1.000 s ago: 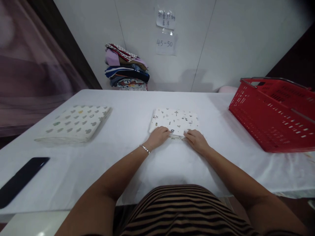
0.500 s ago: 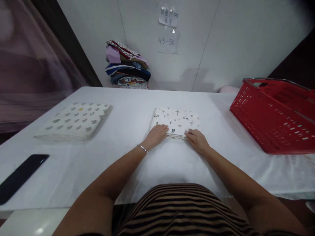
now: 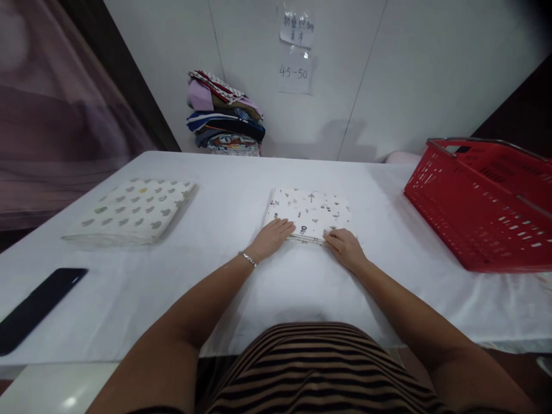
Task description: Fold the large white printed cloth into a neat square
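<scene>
Pressing flat on near edge of folded patterned cloth: left hand and right hand, both released, palms down, gripping nothing. Folding looking finished; second folded cloth lying well left.

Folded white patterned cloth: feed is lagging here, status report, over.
Left hand and right hand flat on near edge of folded white patterned cloth. Cloth lies square on white table. Red plastic basket well clear, right.

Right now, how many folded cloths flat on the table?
2. One folded cloth at centre, under the left hand and right hand; one cloud-print cloth far left. The pile by the wall isn't counted.
</scene>
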### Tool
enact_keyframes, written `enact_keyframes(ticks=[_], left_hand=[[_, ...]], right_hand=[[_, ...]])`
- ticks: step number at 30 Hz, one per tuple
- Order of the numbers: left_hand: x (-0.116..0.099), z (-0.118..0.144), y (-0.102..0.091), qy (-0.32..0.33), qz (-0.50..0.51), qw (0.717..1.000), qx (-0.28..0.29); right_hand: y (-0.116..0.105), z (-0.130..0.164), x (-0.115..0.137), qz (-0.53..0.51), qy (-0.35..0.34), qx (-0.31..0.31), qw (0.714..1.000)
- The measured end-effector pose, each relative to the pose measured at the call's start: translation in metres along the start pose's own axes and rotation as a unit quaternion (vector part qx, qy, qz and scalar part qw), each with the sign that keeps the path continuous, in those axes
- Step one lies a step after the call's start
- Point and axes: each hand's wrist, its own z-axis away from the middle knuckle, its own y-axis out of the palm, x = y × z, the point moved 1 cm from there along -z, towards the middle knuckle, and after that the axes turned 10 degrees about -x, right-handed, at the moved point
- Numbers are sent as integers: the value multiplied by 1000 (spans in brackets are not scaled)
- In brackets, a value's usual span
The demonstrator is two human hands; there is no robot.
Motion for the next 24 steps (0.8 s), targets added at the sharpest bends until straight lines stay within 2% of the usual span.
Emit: enact_keyframes(ticks=[9, 15, 19, 24], left_hand=[[2, 4, -2, 19, -12, 1000, 7], [13, 12, -9, 5, -79, 997, -26], [18, 18, -7, 21, -99, 994, -49], [18, 23, -8, 34, -92, 994, -42]], right_hand=[[0, 0, 1, -5, -3, -9, 1000], [2, 2, 0, -14, -24, -41, 999], [2, 2, 0, -20, -41, -60, 997], [0, 3, -1, -42, -42, -64, 996]])
